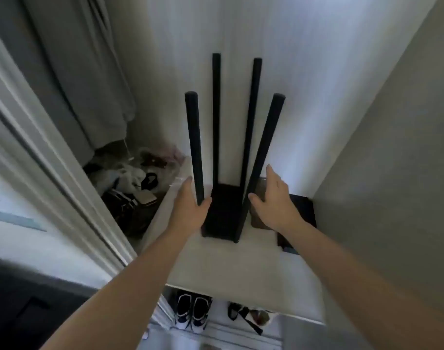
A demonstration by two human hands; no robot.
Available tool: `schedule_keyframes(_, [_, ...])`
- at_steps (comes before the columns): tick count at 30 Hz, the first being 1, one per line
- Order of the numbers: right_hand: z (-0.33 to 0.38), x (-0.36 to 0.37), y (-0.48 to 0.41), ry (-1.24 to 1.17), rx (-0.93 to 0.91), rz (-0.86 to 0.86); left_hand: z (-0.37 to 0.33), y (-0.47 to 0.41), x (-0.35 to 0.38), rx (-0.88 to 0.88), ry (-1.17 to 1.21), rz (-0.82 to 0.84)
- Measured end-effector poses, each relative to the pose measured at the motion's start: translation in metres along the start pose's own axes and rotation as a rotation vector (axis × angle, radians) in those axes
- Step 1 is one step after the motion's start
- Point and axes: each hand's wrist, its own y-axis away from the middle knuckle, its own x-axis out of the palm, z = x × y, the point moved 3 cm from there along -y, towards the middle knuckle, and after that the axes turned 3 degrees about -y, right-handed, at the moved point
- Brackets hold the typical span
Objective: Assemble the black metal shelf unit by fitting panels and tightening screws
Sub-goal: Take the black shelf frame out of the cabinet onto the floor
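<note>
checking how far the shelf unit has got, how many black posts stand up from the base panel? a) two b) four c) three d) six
b: four black posts stand up from the base panel, two at the back and two in front; the left hand grips the front left post.

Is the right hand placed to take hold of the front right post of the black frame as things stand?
Probably yes: the right hand is open just beside the front right post, with nothing between them. The left hand grips the front left post.
</note>
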Motion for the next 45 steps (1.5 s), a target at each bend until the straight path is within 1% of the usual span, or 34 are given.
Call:
schedule_keyframes(5, [-0.005,0.014,-0.058,-0.27,0.191,-0.037,0.017,-0.054,0.013,-0.055,0.102,0.056])
schedule_keyframes(7, [-0.009,0.018,-0.07,-0.339,0.245,-0.072,0.02,-0.066,0.018,-0.064,0.091,0.063])
schedule_keyframes(10, [-0.017,0.02,-0.084,-0.363,0.288,-0.131,0.023,-0.079,0.023,-0.064,0.009,0.066])
schedule_keyframes(14, [-0.02,0.019,-0.09,-0.354,0.256,-0.153,0.018,-0.083,0.026,-0.044,-0.012,0.087])
schedule_keyframes(17, [-0.02,0.017,-0.085,-0.392,0.224,-0.141,0.016,-0.078,0.023,-0.035,-0.007,0.069])
schedule_keyframes(22, [-0.01,0.008,-0.065,-0.461,0.172,-0.136,0.003,-0.057,0.01,0.035,-0.032,0.032])
schedule_keyframes(27, [0.006,-0.009,-0.032,-0.53,0.098,-0.097,-0.015,-0.019,-0.007,0.09,-0.048,-0.015])
schedule_keyframes(31, [0.017,-0.024,0.009,-0.602,0.026,-0.066,-0.032,0.026,-0.023,0.104,-0.04,-0.033])
schedule_keyframes(38, [0.023,-0.053,0.104,-0.629,-0.087,-0.04,-0.059,0.144,-0.035,0.099,-0.022,-0.072])
schedule_keyframes(42, [0.02,-0.067,0.163,-0.656,-0.146,0.001,-0.068,0.208,-0.038,0.124,-0.038,-0.075])
schedule_keyframes(45, [0.02,-0.076,0.203,-0.677,-0.158,-0.007,-0.072,0.25,-0.041,0.145,-0.034,-0.061])
